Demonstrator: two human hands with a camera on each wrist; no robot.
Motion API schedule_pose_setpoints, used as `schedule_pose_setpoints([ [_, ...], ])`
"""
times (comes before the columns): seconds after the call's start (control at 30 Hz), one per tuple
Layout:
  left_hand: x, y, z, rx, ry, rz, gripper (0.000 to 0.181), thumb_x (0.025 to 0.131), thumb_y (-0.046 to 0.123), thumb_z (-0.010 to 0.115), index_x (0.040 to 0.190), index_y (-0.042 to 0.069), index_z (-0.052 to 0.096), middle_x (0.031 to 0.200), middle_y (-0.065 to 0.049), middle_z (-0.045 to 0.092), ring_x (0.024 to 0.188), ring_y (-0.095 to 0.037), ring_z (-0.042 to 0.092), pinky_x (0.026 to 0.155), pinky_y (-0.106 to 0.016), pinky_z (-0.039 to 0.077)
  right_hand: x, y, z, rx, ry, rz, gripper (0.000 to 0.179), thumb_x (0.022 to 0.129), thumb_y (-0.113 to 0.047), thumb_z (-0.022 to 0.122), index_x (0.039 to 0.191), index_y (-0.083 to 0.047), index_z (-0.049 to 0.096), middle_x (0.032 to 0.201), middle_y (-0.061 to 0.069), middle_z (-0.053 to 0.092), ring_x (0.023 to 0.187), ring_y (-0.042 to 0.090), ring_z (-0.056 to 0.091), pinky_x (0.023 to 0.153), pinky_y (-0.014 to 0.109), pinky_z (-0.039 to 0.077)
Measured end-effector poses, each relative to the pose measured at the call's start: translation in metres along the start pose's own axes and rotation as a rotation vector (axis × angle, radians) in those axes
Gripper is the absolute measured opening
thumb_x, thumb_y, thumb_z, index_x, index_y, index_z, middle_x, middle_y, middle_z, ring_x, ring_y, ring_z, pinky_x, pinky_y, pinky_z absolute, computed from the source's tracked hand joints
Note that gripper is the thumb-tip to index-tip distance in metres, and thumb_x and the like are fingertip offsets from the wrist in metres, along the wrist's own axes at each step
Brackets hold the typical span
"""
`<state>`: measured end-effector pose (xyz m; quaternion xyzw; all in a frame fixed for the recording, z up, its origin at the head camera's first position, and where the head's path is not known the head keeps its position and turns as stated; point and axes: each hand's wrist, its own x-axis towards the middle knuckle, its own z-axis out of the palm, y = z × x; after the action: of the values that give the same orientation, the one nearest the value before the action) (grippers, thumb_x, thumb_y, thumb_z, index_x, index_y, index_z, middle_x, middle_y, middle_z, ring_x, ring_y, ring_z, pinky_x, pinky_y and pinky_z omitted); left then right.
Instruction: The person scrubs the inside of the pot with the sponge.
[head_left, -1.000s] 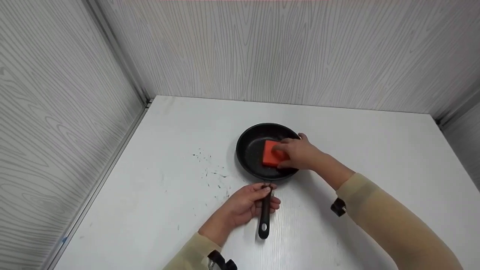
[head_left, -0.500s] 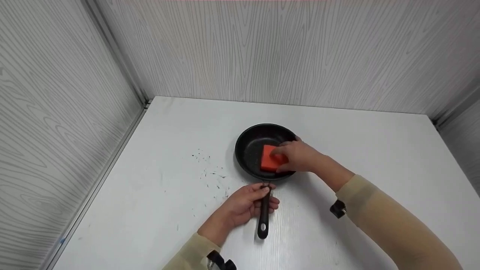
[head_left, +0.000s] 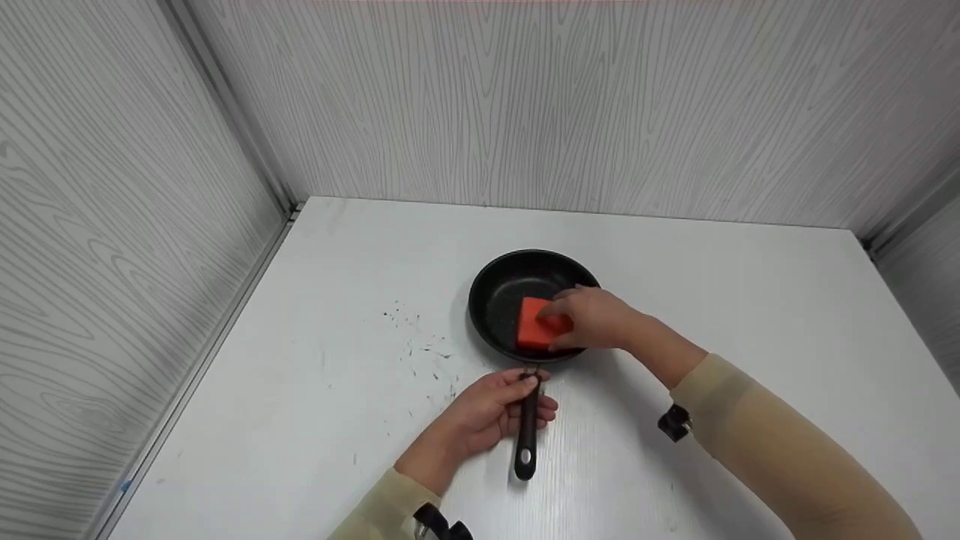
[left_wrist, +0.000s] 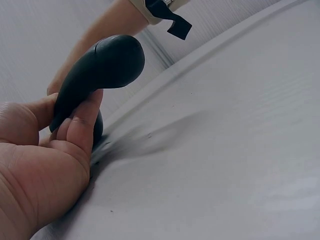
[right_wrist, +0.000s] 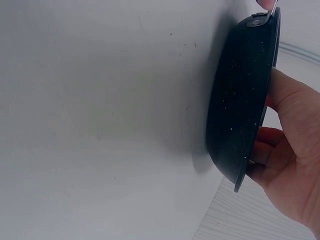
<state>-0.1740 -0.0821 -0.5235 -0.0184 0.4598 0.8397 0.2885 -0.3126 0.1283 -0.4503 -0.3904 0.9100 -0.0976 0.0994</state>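
A black frying pan [head_left: 499,300] sits on the white table, its handle [head_left: 527,442] pointing toward me. My left hand [head_left: 487,409] grips that handle near the pan, thumb on top and fingers beneath. In the left wrist view, the handle's rounded end [left_wrist: 112,62] rises above the curled fingers. Inside the pan's near right part, my right hand [head_left: 600,319] holds a red-orange sponge [head_left: 531,330], fingers and thumb around its edges. The right wrist view shows the pan's speckled outer side [right_wrist: 237,95], with the right hand [right_wrist: 295,145] reaching over the rim; the sponge is mostly hidden there.
Dark specks and small scraps [head_left: 427,349] lie scattered on the white table [head_left: 300,375] left of the pan. Wood-grain panels [head_left: 480,105] stand behind the table and along both sides.
The right hand has drawn the sponge slightly toward me and to the left inside the pan. My left hand keeps its grip on the handle.
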Motion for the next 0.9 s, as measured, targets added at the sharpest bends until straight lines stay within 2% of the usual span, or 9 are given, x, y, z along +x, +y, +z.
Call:
schedule_pose_setpoints([
  [0.13, 0.0, 0.0, 0.0, 0.008, -0.002, -0.002, 0.038, 0.11, 0.016, 0.06, 0.142, -0.006, 0.059, 0.101, -0.017, 0.077, 0.09, -0.023, 0.077, 0.089, -0.041, 0.064, 0.0, -0.001, 0.002, 0.006, 0.004, -0.013, 0.047, 0.091, -0.034, 0.087, 0.131, -0.015, 0.075, 0.137, 0.018, 0.067, 0.126, 0.037, 0.063, 0.106, 0.051, 0.053],
  [0.43, 0.0, 0.0, -0.001, 0.013, -0.007, -0.01, 0.037, 0.11, 0.016, 0.06, 0.141, -0.005, 0.06, 0.101, -0.017, 0.077, 0.09, -0.022, 0.077, 0.089, -0.041, 0.064, 0.0, 0.0, 0.007, 0.051, 0.013, -0.033, 0.046, 0.091, -0.034, 0.087, 0.132, -0.016, 0.076, 0.143, 0.019, 0.064, 0.133, 0.039, 0.06, 0.113, 0.053, 0.047],
  [0.9, -0.001, 0.002, -0.001, -0.002, -0.011, -0.002, 0.039, 0.109, 0.016, 0.061, 0.142, -0.005, 0.059, 0.102, -0.017, 0.076, 0.09, -0.021, 0.077, 0.09, -0.041, 0.063, 0.006, -0.01, 0.009, 0.098, 0.021, -0.051, 0.042, 0.092, -0.036, 0.085, 0.129, -0.018, 0.077, 0.145, 0.018, 0.063, 0.134, 0.035, 0.058, 0.114, 0.051, 0.046],
])
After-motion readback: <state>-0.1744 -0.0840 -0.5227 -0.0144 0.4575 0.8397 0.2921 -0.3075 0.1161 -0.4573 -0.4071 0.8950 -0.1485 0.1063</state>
